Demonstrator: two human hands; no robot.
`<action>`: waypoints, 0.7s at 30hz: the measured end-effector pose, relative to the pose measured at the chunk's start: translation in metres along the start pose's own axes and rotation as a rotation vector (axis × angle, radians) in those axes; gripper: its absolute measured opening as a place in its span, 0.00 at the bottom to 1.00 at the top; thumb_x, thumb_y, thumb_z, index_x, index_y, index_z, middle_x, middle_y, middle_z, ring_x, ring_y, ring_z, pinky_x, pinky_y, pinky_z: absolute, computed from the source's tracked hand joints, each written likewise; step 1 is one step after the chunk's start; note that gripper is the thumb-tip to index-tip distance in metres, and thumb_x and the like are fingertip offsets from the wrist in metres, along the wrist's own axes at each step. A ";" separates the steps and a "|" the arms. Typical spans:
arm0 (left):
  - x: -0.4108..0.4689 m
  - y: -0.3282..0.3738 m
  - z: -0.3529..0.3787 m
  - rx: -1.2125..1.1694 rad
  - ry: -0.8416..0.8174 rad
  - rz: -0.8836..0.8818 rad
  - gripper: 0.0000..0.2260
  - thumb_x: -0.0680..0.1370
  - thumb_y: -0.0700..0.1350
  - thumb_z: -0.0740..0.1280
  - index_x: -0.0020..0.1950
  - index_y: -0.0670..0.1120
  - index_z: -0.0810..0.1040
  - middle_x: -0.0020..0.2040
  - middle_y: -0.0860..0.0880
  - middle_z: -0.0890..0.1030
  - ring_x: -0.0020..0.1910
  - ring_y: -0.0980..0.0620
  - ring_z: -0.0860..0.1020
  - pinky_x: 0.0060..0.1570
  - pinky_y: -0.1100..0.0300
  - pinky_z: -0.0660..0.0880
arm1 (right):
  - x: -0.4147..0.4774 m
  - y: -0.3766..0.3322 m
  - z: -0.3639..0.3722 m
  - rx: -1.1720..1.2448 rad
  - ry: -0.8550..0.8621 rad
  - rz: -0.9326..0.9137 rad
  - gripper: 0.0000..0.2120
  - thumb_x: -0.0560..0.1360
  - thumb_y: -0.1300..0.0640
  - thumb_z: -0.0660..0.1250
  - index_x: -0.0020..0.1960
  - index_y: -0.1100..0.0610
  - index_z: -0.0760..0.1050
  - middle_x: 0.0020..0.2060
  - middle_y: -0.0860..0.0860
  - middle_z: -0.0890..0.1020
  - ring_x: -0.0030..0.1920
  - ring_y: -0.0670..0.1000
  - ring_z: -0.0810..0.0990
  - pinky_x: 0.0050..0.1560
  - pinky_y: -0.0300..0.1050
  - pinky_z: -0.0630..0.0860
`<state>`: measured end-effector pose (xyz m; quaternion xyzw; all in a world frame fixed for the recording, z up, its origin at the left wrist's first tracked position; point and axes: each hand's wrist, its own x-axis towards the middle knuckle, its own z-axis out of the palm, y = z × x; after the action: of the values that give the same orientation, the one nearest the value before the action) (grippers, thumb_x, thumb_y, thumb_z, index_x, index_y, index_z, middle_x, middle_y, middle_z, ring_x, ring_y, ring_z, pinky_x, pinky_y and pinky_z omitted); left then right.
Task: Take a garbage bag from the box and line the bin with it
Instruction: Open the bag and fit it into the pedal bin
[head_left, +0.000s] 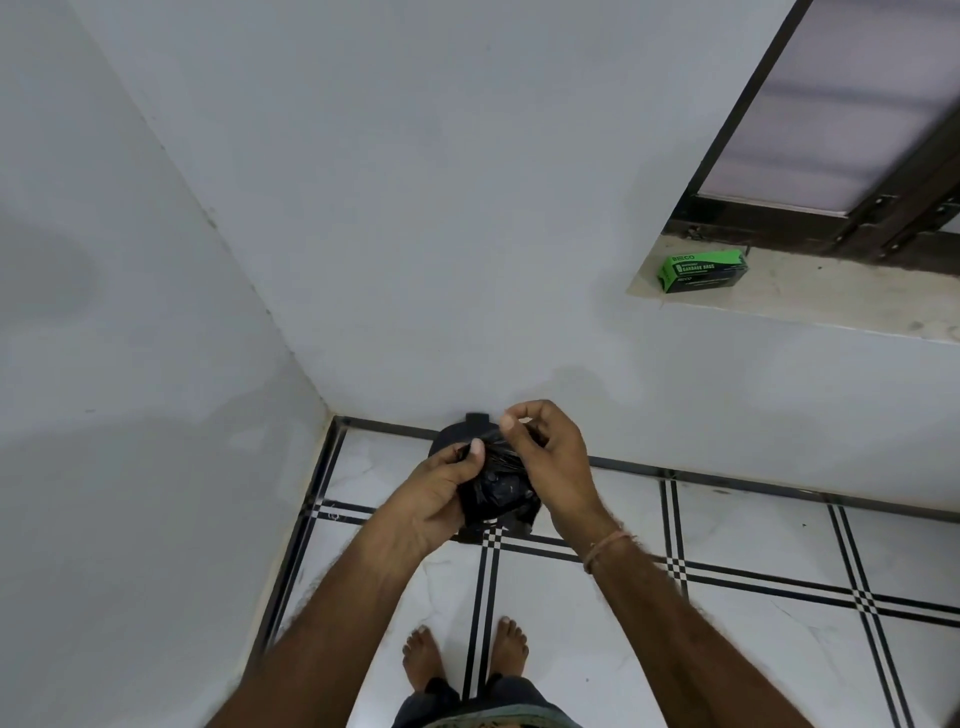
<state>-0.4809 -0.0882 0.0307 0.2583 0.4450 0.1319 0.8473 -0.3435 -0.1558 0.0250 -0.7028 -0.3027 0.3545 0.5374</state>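
A crumpled black garbage bag (496, 488) hangs between both hands, just above the floor corner. My left hand (441, 493) grips its left edge with thumb and fingers. My right hand (545, 457) pinches the bag's top edge from the right. Behind and below the bag stands the dark bin (457, 431) against the wall, mostly hidden by the bag and hands. The green garbage-bag box (704, 271) lies on the window sill up to the right, far from both hands.
White walls meet in a corner at the left. The stone window sill (831, 301) juts out at the right under a dark-framed window (841, 130). White floor tiles with black lines (753, 545) spread below. My bare feet (467, 654) stand close to the bin.
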 end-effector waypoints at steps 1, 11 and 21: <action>0.002 0.000 -0.001 -0.031 0.003 0.014 0.27 0.75 0.50 0.72 0.70 0.36 0.76 0.65 0.35 0.82 0.64 0.36 0.82 0.55 0.44 0.84 | 0.001 0.004 -0.001 -0.033 -0.041 0.014 0.08 0.79 0.50 0.72 0.48 0.55 0.81 0.41 0.49 0.85 0.43 0.46 0.84 0.46 0.44 0.82; 0.010 -0.017 -0.033 0.380 -0.059 0.218 0.10 0.85 0.38 0.62 0.62 0.43 0.81 0.56 0.44 0.86 0.56 0.45 0.83 0.52 0.54 0.81 | 0.011 -0.011 -0.009 0.591 0.006 0.665 0.24 0.82 0.45 0.64 0.51 0.67 0.80 0.46 0.64 0.86 0.50 0.62 0.84 0.58 0.57 0.79; 0.015 0.001 -0.056 0.125 -0.023 0.098 0.13 0.83 0.28 0.60 0.48 0.44 0.77 0.47 0.43 0.83 0.42 0.48 0.81 0.38 0.58 0.81 | 0.007 0.005 -0.016 0.858 -0.097 0.447 0.10 0.84 0.52 0.61 0.57 0.56 0.78 0.46 0.57 0.85 0.48 0.57 0.85 0.50 0.56 0.85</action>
<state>-0.5183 -0.0623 -0.0059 0.3338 0.4292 0.1421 0.8272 -0.3260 -0.1596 0.0217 -0.4481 0.0045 0.5865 0.6747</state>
